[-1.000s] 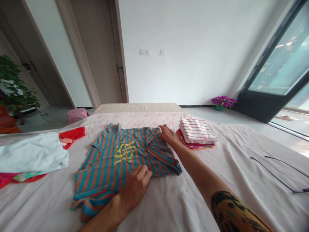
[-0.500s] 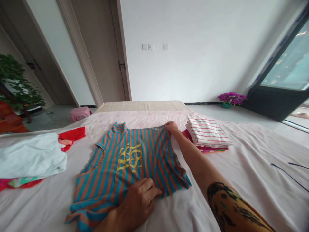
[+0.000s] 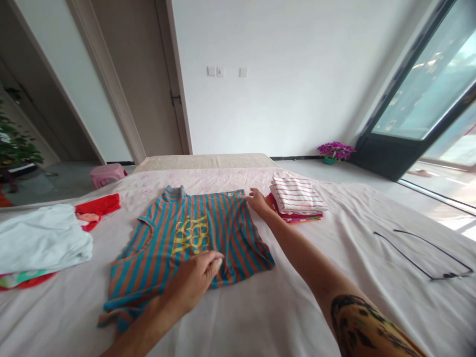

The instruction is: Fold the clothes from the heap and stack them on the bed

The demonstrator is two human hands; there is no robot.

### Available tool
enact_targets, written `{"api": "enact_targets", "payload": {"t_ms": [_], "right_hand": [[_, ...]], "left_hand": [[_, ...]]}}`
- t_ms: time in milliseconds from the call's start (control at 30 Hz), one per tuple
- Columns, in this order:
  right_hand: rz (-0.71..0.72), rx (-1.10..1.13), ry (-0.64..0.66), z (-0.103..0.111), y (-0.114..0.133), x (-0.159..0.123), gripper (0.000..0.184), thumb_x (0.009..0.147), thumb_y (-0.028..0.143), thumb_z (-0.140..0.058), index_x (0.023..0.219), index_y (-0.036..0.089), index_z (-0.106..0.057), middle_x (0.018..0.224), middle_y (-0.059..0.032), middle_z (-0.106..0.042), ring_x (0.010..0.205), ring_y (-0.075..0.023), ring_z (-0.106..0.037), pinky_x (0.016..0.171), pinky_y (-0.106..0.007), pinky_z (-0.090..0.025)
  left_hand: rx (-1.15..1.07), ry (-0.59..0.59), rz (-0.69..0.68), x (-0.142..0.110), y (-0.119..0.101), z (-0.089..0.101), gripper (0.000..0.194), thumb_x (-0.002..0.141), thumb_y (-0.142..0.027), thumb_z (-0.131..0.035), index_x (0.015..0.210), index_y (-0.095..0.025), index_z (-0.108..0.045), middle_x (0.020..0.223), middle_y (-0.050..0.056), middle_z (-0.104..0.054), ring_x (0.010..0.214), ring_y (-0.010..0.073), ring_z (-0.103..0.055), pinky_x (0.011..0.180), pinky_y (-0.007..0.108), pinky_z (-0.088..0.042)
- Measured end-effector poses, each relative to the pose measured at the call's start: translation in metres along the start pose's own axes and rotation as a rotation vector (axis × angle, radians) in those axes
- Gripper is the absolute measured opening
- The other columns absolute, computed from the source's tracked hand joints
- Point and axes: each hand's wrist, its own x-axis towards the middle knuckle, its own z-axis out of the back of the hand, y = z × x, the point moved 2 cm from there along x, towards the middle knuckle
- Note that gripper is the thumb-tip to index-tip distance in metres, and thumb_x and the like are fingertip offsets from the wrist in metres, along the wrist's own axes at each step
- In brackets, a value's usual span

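A sleeveless shirt [image 3: 232,223] with teal and brown stripes and yellow lettering lies spread on the bed, its near left part bunched. My left hand [image 3: 195,277] is over the shirt's lower middle, fingers curled and thumb drawn in against them; what the fingertips hold, if anything, is hidden. Small creases show in the cloth just right of it. At the shirt's far right corner is my right hand [image 3: 256,199], its fingers apart, a fingertip pointing away from the cloth. Right beside that hand sits a folded stack topped by a white cloth with red stripes [image 3: 299,195].
A pale pink sheet [image 3: 260,317] covers the bed. To the left lies a heap with a white garment [image 3: 48,235] and a red cloth [image 3: 102,203]. Dark-framed glasses [image 3: 427,272] rest on the right. Beyond stand a pink stool [image 3: 107,174] and purple flowers [image 3: 335,150].
My left hand has lifted and curled, moving away from the near edge of the shirt. My right hand has loosened at the corner. The view has turned right, bringing the glasses into sight.
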Motion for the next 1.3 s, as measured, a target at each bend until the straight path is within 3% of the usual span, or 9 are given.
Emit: {"api": "enact_targets", "payload": {"t_ms": [100, 233, 367, 533, 767, 933, 1067, 1200, 1300], "right_hand": [[0.054, -0.014, 0.0, 0.014, -0.012, -0.038, 0.044, 0.085, 0.04, -0.054, 0.122, 0.017, -0.057, 0.099, -0.007, -0.066, 0.087, -0.0185, -0.061, 0.07, -0.025, -0.047], [0.161, -0.109, 0.221, 0.04, -0.03, -0.098, 0.038, 0.087, 0.052, -0.05, 0.086, 0.018, -0.066, 0.08, -0.0019, -0.064, 0.075, -0.016, -0.058, 0.066, -0.025, -0.043], [0.184, -0.225, 0.43, 0.058, -0.038, -0.154, 0.03, 0.076, 0.049, -0.066, 0.088, 0.021, -0.068, 0.084, -0.0002, -0.065, 0.073, -0.0149, -0.057, 0.064, -0.024, -0.04], [0.226, -0.259, 0.285, 0.057, -0.041, -0.191, 0.026, 0.072, 0.03, -0.068, 0.098, 0.026, -0.067, 0.091, 0.0003, -0.061, 0.075, -0.0134, -0.057, 0.069, -0.023, -0.04], [0.268, -0.177, 0.278, 0.056, -0.051, -0.201, 0.014, 0.079, 0.033, -0.058, 0.08, 0.02, -0.062, 0.084, -0.0001, -0.059, 0.074, -0.0135, -0.054, 0.068, -0.023, -0.039], [0.122, 0.032, 0.549, 0.073, -0.064, -0.208, 0.023, 0.082, 0.037, -0.053, 0.069, 0.018, -0.052, 0.063, 0.0042, -0.048, 0.058, -0.01, -0.043, 0.055, -0.021, -0.033], [0.091, -0.101, 0.648, 0.086, -0.063, -0.206, 0.022, 0.083, 0.033, -0.053, 0.069, 0.018, -0.06, 0.063, 0.0024, -0.056, 0.058, -0.0105, -0.048, 0.054, -0.021, -0.034], [0.236, -0.291, 0.367, 0.086, -0.028, -0.185, 0.029, 0.093, 0.033, -0.042, 0.088, 0.021, -0.068, 0.087, -0.004, -0.069, 0.078, -0.0167, -0.062, 0.069, -0.025, -0.045], [0.497, -0.33, 0.216, 0.055, 0.013, -0.165, 0.035, 0.098, 0.035, -0.037, 0.116, 0.02, -0.063, 0.114, -0.0095, -0.066, 0.102, -0.0215, -0.062, 0.087, -0.032, -0.046]], "left_hand": [[0.112, -0.065, 0.122, -0.003, 0.024, 0.031, 0.031, 0.093, -0.04, -0.041, 0.104, -0.024, -0.066, 0.106, 0.004, -0.07, 0.098, 0.0187, -0.065, 0.085, 0.029, -0.048], [0.223, -0.035, 0.117, -0.031, 0.06, 0.057, 0.033, 0.085, -0.05, -0.052, 0.1, -0.025, -0.065, 0.106, 0.003, -0.068, 0.101, 0.0212, -0.063, 0.089, 0.032, -0.047], [0.424, -0.037, 0.093, -0.071, 0.087, 0.06, 0.043, 0.07, -0.048, -0.066, 0.108, -0.026, -0.063, 0.111, 0.004, -0.066, 0.109, 0.0263, -0.059, 0.098, 0.039, -0.041], [0.521, -0.084, 0.064, -0.099, 0.091, 0.049, 0.033, 0.073, -0.028, -0.059, 0.105, -0.026, -0.063, 0.113, 0.004, -0.064, 0.11, 0.0247, -0.058, 0.1, 0.039, -0.039], [0.529, -0.07, 0.024, -0.098, 0.092, 0.056, 0.031, 0.082, -0.016, -0.041, 0.102, -0.025, -0.063, 0.103, 0.003, -0.066, 0.102, 0.0205, -0.061, 0.093, 0.036, -0.043], [0.41, 0.015, 0.048, -0.105, 0.098, 0.069, 0.03, 0.082, -0.019, -0.042, 0.102, -0.027, -0.063, 0.111, 0.001, -0.066, 0.107, 0.0194, -0.06, 0.094, 0.032, -0.042], [0.308, 0.216, 0.167, -0.103, 0.095, 0.083, 0.021, 0.082, -0.031, -0.048, 0.095, -0.027, -0.063, 0.092, -0.001, -0.068, 0.085, 0.0175, -0.064, 0.076, 0.027, -0.046], [0.295, 0.26, 0.146, -0.066, 0.088, 0.098, 0.042, 0.09, -0.054, -0.036, 0.085, -0.025, -0.065, 0.086, 0.001, -0.069, 0.085, 0.0192, -0.065, 0.078, 0.027, -0.045], [0.331, 0.167, 0.081, -0.015, 0.083, 0.094, 0.05, 0.092, -0.057, -0.03, 0.098, -0.024, -0.066, 0.101, 0.005, -0.07, 0.099, 0.0224, -0.064, 0.088, 0.03, -0.044]]}}
